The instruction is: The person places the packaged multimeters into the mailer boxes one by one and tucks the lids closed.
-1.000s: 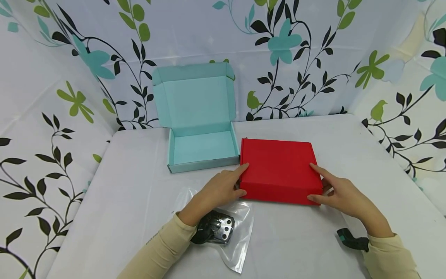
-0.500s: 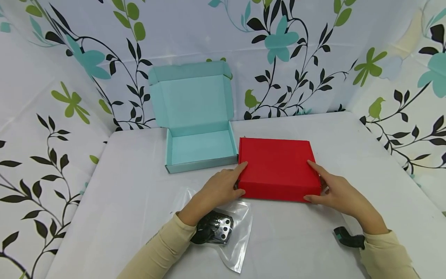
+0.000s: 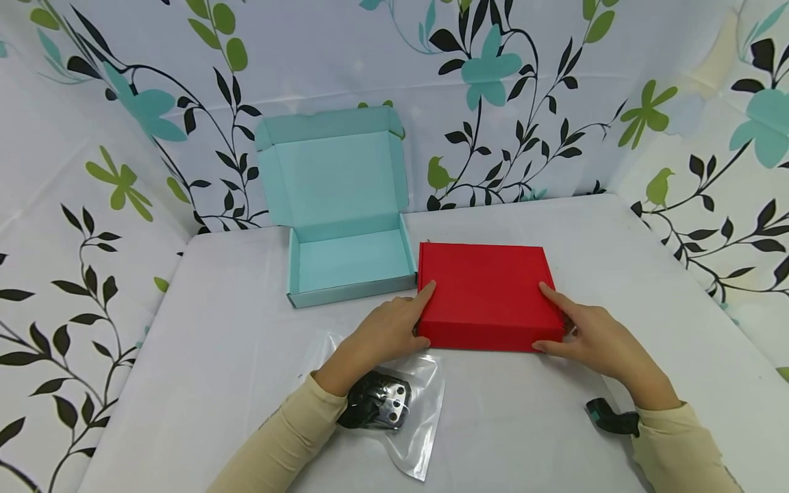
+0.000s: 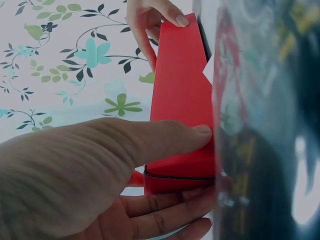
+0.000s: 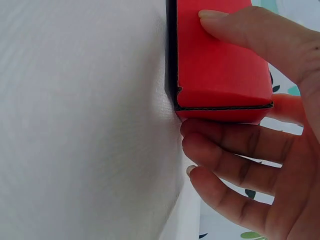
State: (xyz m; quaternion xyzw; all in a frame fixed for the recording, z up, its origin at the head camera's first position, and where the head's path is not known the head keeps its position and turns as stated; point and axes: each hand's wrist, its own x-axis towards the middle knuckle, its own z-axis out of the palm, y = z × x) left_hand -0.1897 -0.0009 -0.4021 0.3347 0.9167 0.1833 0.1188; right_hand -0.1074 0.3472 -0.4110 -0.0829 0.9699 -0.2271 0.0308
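A closed red cardboard box (image 3: 487,287) lies flat on the white-covered table, held at its two near corners. My left hand (image 3: 388,332) grips the left end, index finger on the top and thumb on the front face; in the left wrist view the other fingers lie along the box's side. My right hand (image 3: 594,339) holds the opposite end the same way. In the right wrist view its thumb (image 5: 240,25) presses the front face of the red box (image 5: 220,60), with several fingers bent against the end.
An open teal box (image 3: 357,260) stands behind and left, lid upright, nothing seen inside. A clear plastic bag (image 3: 425,404) with a black item and a silvery, holed part (image 3: 394,404) lies partly under my left forearm. Patterned cloth (image 3: 345,61) hangs around the table (image 3: 228,322).
The head view has shifted slightly. The red box's right end has moved a little away from me, along with my right hand. Both hands keep their hold.
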